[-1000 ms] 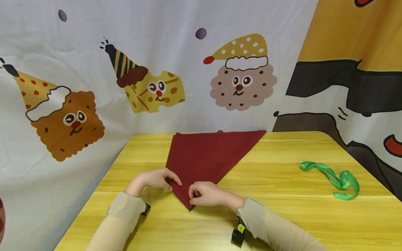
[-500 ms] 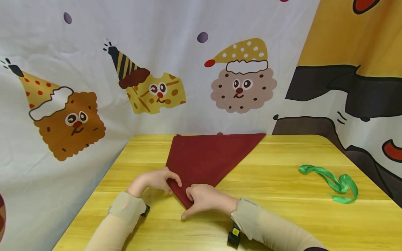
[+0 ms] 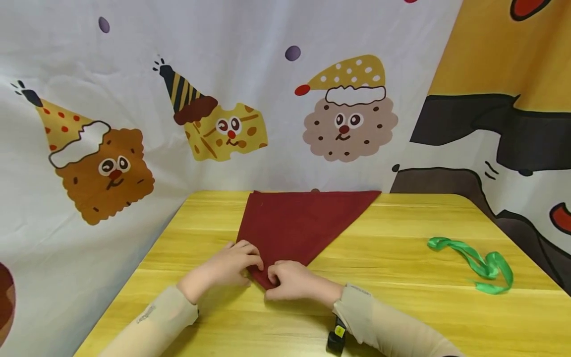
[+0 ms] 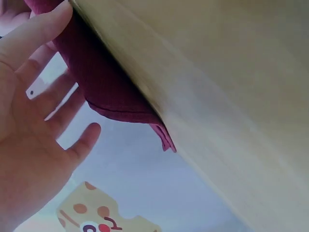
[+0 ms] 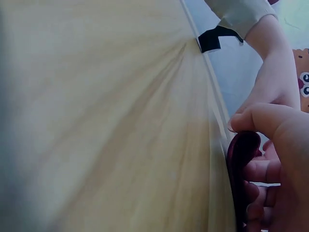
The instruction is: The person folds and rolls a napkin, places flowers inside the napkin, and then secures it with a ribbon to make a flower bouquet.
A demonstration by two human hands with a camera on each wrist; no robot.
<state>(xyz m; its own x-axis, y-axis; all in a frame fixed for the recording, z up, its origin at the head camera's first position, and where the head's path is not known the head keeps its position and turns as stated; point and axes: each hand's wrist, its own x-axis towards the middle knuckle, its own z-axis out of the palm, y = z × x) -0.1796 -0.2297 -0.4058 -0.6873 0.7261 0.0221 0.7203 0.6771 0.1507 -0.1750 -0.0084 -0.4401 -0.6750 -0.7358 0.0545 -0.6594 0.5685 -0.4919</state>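
The left hand (image 3: 229, 265) and right hand (image 3: 296, 281) grip the dark-red cloth (image 3: 299, 220) by its near end, apparently to keep the fold snug, while its broad far part lies flat left of centre on the worktop (image 3: 401, 233).

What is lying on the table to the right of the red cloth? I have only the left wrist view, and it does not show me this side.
Observer: A green ribbon lies there in loose curves, apart from the red cloth.
Operator: Thank you. In my picture the red cloth goes out at the top left. What is holding that end?
Observer: The right hand holds it, thumb on one side and fingers on the other, as the right wrist view shows.
Operator: And which shape has the red cloth, seen from above?
Observer: In the head view, it is broad at the far side and narrows toward the person.
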